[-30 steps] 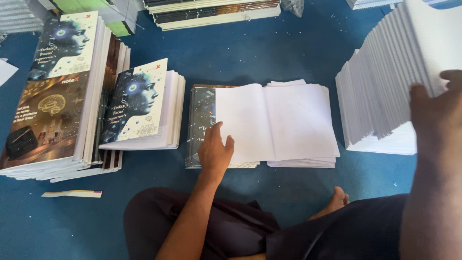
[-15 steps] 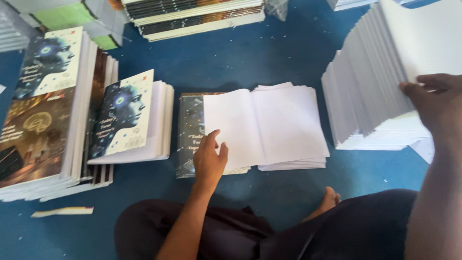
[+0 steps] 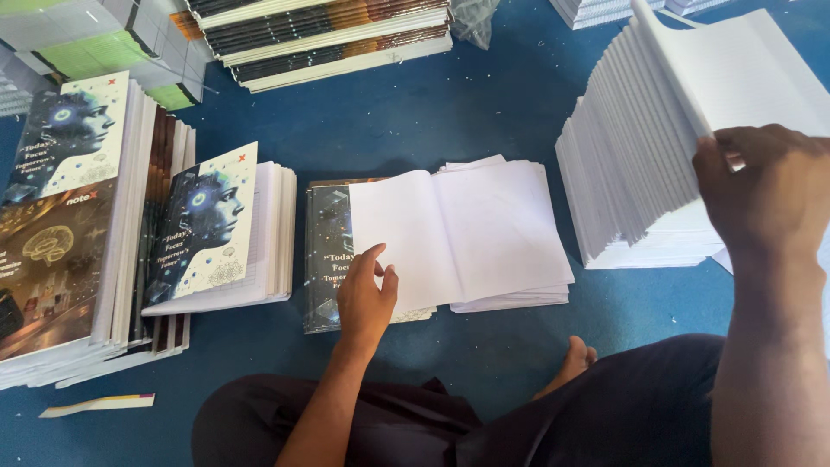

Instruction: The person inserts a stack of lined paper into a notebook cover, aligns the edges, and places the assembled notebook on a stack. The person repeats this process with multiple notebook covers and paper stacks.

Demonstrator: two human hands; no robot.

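My left hand (image 3: 367,298) rests on the lower left corner of an open bundle of white pages (image 3: 467,229) that lies on a dark printed cover (image 3: 328,251) on the blue floor. My right hand (image 3: 765,195) grips the near edge of folded white sheets on a tall stack of paper bundles (image 3: 640,164) at the right, fingers curled over the top sheets. My knees and dark trousers fill the bottom of the view.
To the left stand a short pile of finished notebooks (image 3: 220,229) and a taller pile (image 3: 69,225). More stacked notebooks (image 3: 328,39) lie at the back. A paper strip (image 3: 99,404) lies on the blue floor (image 3: 484,95).
My right hand has moved in from the far right edge onto the tall stack and closed on its top sheets. My left hand stays on the open pages.
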